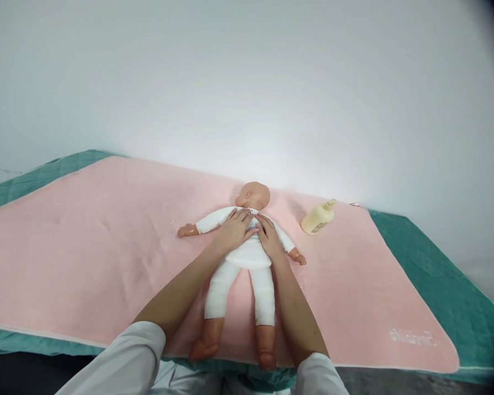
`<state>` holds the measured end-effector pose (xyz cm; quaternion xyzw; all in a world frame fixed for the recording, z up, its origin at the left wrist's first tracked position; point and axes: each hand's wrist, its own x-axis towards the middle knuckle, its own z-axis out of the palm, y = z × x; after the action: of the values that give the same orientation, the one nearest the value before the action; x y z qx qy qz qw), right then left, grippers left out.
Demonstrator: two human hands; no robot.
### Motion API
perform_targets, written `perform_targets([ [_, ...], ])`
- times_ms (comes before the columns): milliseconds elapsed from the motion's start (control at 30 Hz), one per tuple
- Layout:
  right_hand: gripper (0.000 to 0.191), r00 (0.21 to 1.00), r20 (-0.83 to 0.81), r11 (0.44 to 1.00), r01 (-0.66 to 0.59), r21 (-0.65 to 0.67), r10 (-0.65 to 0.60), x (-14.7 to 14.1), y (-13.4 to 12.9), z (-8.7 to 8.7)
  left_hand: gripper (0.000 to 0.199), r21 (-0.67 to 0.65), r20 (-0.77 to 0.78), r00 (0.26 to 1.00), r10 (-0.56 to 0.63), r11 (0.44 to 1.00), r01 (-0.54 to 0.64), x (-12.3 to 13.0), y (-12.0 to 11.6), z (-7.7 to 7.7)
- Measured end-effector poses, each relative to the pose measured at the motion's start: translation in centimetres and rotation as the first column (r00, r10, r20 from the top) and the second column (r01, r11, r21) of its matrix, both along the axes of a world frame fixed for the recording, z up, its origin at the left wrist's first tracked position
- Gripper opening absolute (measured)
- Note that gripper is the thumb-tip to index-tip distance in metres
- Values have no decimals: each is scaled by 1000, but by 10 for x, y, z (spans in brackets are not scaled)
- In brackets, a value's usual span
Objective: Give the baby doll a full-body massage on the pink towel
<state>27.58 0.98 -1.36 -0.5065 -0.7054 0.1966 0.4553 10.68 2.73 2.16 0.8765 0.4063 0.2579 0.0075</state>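
Observation:
A baby doll (pixel 247 255) in a white top and white leggings lies stretched out on a pink mat, its arms spread and its bare head (pixel 255 195) turned to one side at the far end. My left hand (pixel 236 229) rests flat on the upper part of the doll's body, fingers extended. Beside it, my right hand (pixel 268 236) lies on the other side of the same upper body, its fingers also stretched out. The thumbs come close together near the middle. Neither hand grips anything.
A pale yellow pump bottle (pixel 318 218) lies tipped on the mat, right of the doll. The pink mat (pixel 86 247) covers most of a green quilted bed cover (pixel 428 263). A white wall (pixel 247 88) rises behind the bed, and the bed's front edge is close to me.

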Motion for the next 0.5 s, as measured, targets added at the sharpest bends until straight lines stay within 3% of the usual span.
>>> perform_targets([
  [167, 40, 1000, -28, 1000, 8, -22, -9, -1, -3, 4, 47, -31, 51, 998, -20, 999, 22, -1, 1, -1],
  [300, 39, 993, -114, 999, 8, 38, -4, 0, -12, 10, 42, -48, 201, 976, -86, 994, 97, -7, 1, 0],
  [500, 31, 977, -193, 989, 111, 102, -90, 1, -43, 23, 26, 80, 414, 896, -161, 987, 140, -18, -20, 14],
])
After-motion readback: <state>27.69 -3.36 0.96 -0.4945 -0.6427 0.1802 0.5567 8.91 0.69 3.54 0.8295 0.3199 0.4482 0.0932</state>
